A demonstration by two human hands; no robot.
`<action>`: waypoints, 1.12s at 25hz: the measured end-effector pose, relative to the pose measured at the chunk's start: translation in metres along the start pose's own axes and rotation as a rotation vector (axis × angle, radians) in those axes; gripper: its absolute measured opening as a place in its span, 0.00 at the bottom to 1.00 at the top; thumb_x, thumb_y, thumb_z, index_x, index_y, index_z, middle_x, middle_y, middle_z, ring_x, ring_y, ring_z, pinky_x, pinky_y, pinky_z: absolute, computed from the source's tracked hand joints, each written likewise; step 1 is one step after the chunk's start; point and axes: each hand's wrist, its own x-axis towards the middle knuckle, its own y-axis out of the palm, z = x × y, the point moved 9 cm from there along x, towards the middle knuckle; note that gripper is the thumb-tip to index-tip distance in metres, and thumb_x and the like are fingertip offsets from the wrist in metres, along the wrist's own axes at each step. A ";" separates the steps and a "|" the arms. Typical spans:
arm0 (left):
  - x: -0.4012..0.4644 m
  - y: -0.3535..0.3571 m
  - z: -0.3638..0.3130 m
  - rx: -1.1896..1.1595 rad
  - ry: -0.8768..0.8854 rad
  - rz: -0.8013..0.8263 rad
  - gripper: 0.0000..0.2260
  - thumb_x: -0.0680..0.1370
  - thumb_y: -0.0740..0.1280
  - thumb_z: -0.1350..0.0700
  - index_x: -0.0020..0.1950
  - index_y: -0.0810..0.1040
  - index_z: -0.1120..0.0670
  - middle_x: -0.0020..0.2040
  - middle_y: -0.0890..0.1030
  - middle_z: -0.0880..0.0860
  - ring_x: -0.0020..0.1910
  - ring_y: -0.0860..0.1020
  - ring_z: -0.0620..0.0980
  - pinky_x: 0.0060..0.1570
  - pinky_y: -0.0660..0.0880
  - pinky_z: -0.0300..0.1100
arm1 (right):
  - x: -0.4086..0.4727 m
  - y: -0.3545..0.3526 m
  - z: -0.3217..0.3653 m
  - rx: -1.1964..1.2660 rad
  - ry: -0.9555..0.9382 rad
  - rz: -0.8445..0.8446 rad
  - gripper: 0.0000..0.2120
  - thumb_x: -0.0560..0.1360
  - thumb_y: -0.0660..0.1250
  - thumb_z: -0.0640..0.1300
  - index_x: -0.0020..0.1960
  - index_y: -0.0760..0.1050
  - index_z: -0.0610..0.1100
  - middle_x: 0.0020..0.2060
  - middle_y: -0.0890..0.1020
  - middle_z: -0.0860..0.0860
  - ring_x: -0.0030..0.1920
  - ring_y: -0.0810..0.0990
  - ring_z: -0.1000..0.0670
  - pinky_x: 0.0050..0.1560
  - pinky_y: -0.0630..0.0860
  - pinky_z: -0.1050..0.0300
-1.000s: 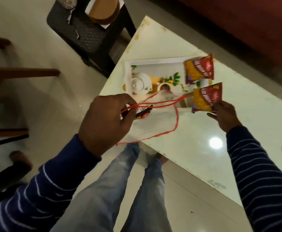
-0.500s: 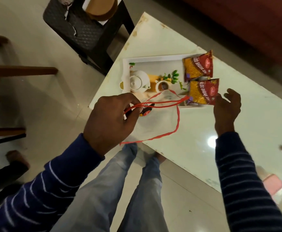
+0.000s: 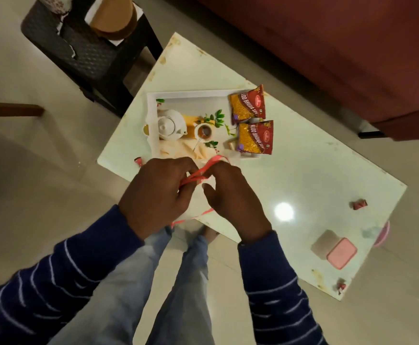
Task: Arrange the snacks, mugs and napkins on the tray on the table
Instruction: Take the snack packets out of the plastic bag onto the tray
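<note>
A white tray with a printed teapot and cup picture lies at the table's far left end. Two red-and-yellow snack packets lie one behind the other on the tray's right side. In front of the tray, over the table's near edge, my left hand grips the red handles of a white bag. My right hand is right beside it, with its fingers curled over the bag's handle at the opening. Both hands hide most of the bag and whatever it holds.
Small wrapped sweets lie on the white table. A pink box sits near the right end. A dark stool stands behind the table's left corner, with a red-brown sofa behind it.
My right hand set the second snack packet on the tray, let go, and came back to the bag. My left hand kept hold of the bag's handles.
</note>
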 end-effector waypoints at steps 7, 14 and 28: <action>0.002 -0.015 0.011 -0.069 -0.162 -0.240 0.07 0.76 0.71 0.57 0.51 0.80 0.60 0.34 0.82 0.55 0.29 0.75 0.47 0.38 0.71 0.37 | -0.030 -0.031 0.005 -0.060 -0.007 -0.518 0.19 0.71 0.76 0.42 0.51 0.66 0.48 0.53 0.69 0.50 0.42 0.69 0.57 0.37 0.71 0.67; 0.008 0.000 0.004 -0.055 -0.064 -0.117 0.07 0.78 0.70 0.57 0.51 0.79 0.59 0.29 0.76 0.46 0.26 0.71 0.40 0.35 0.71 0.32 | -0.029 0.021 0.017 0.041 -0.145 -0.168 0.08 0.78 0.68 0.39 0.55 0.81 0.39 0.51 0.84 0.43 0.51 0.83 0.46 0.53 0.74 0.63; 0.005 0.032 -0.004 -0.136 0.010 0.090 0.08 0.78 0.70 0.52 0.50 0.80 0.57 0.28 0.64 0.35 0.25 0.68 0.39 0.34 0.60 0.26 | 0.017 0.102 -0.100 0.290 0.476 0.139 0.21 0.80 0.63 0.38 0.29 0.65 0.48 0.25 0.66 0.54 0.27 0.64 0.56 0.24 0.65 0.70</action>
